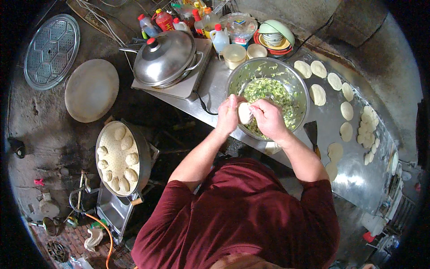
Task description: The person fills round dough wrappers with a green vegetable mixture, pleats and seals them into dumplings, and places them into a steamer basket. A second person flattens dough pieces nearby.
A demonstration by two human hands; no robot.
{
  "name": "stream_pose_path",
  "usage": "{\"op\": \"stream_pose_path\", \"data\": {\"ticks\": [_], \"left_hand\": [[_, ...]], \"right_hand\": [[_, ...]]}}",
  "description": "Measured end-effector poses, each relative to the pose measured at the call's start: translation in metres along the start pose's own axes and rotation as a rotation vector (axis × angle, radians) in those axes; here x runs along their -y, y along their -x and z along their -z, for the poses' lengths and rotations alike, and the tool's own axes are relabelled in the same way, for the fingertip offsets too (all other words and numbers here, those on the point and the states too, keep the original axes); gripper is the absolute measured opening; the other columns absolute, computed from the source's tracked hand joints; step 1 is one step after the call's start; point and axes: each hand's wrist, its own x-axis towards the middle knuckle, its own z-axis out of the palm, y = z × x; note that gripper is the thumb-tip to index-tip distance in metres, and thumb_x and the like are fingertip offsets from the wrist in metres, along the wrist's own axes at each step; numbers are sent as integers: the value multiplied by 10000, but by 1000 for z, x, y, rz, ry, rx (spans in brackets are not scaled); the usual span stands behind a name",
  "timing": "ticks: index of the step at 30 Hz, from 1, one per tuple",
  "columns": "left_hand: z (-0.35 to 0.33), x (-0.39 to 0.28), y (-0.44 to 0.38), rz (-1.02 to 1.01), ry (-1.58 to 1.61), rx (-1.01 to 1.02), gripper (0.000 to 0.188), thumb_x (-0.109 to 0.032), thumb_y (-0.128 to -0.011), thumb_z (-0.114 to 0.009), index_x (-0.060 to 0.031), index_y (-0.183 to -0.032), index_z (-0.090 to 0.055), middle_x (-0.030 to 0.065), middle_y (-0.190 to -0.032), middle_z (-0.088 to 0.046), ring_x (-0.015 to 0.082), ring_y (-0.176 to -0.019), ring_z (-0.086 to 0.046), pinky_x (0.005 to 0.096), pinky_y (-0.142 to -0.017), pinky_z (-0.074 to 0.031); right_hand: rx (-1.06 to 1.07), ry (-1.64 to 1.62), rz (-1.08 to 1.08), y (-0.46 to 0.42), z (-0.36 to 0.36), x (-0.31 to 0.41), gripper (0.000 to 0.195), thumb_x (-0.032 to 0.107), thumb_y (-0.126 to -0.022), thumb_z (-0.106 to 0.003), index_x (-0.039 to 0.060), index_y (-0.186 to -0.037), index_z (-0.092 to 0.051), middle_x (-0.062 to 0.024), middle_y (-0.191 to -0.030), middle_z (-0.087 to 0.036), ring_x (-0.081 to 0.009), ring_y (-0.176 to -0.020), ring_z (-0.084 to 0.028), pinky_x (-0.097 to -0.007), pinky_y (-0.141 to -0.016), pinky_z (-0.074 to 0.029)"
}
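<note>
Over the near left part of a steel mixing bowl, both hands hold one dough dumpling with pleats along its right side. My left hand cups it from the left, thumb upright. At its right edge, the thumb and fingers of my right hand pinch the dough. The bowl contains a chopped green vegetable filling. A utensil handle leans inside the bowl, partly hidden. Below the bowl's near rim, a piece of dough shows at the table edge, partly covered by my right forearm.
Flat dough rounds and a cluster of small dough pieces lie on the steel table, near a dark scraper. Left are a lidded wok on a cooktop and a steamer holding several pleated dumplings. Bottles stand behind.
</note>
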Motion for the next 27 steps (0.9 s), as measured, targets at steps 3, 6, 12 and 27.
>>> {"op": "stream_pose_path", "data": {"ticks": [3,6,12,27], "left_hand": [[19,-8,-14,440,355,343,684,-599,-984,-265,-30,-1006,-643,56,-908,-673,175,-814,-637,302,-751,-504],[17,-30,-28,793,769,636,662,-613,-968,-303,-44,-1044,-632,49,-905,-673,161,-797,-636,312,-749,-515],[19,-13,-23,394,239,270,513,-494,-980,-433,-31,-956,-654,66,-903,-678,177,-782,-635,329,-742,-510],[20,-39,-5,816,864,312,773,-687,-911,-352,18,-1150,-559,105,-939,-673,212,-855,-659,325,-785,-521]], "right_hand": [[193,-98,-37,-7,10,1,91,102,-865,-646,19,-883,-615,-139,-775,-616,-232,-696,-631,-340,-630,-491],[380,-237,-148,-21,10,3,95,87,-875,-621,23,-942,-597,-148,-853,-604,-254,-776,-623,-354,-692,-492],[124,14,246,-15,7,3,146,43,-883,-568,6,-1016,-617,-157,-931,-639,-314,-837,-638,-377,-710,-509],[120,-376,-264,-7,-15,-16,147,136,-902,-649,-11,-910,-660,-42,-774,-657,-91,-717,-587,-254,-661,-481]]}}
